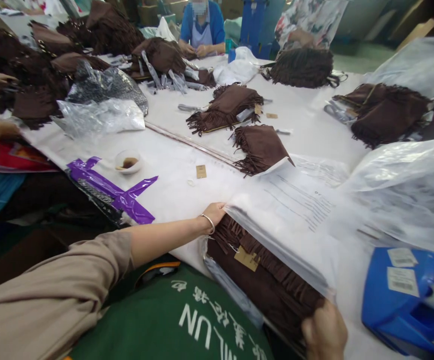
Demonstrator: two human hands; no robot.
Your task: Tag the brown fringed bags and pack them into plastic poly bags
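A clear plastic bag with printed text (295,200) lies across the table edge in front of me. At one corner, my left hand (215,213), with a bangle at the wrist, is closed on its rim. My right hand (325,327) is closed at the other end of the same rim, slightly blurred. Between my hands is a dark brown fringed bag (254,285) with a tan card tag (247,258). Its fringed edge runs along the plastic rim; how far it lies inside is hard to tell.
A blue tape dispenser (385,310) with labels stands at right. Brown fringed bags (262,145) and loose plastic (104,117) lie ahead. Purple tape (115,192), a small cup (127,162) and a card tag (200,171) are left of centre. Co-workers (202,30) are around the table.
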